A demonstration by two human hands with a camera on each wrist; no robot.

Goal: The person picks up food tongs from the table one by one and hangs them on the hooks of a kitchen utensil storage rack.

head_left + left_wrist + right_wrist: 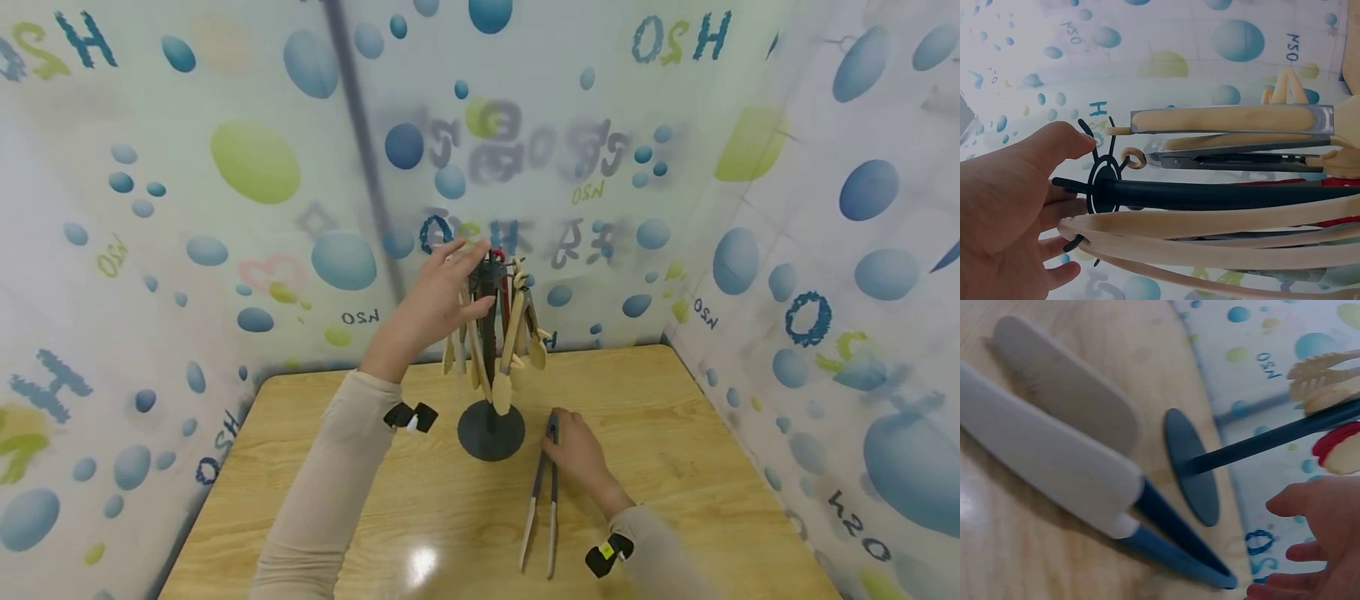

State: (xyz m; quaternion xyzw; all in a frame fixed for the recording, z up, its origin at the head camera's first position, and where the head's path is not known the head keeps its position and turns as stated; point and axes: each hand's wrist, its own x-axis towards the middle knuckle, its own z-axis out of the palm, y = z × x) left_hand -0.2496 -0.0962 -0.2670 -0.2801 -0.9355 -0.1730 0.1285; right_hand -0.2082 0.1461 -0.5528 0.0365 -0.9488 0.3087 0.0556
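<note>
A dark utensil stand (491,433) with a round base rises from the wooden table, several kitchen tools hanging from its hooks. My left hand (438,300) is spread at the top of the stand; in the left wrist view its thumb lies right at one hook and its fingers reach behind others. To the right of the base, a pair of tongs (1054,456) with pale ends and dark blue handles lies on the table, its arms apart. My right hand (577,454) is beside the joined end of the tongs, with thumb and fingers apart in the right wrist view.
Beige tools (1229,119), spoon-like heads (502,396) and a red tool (505,287) hang around the pole. The wooden table (660,467) ends at a printed curtain (255,167) with blue and green drops, which encloses the back and sides.
</note>
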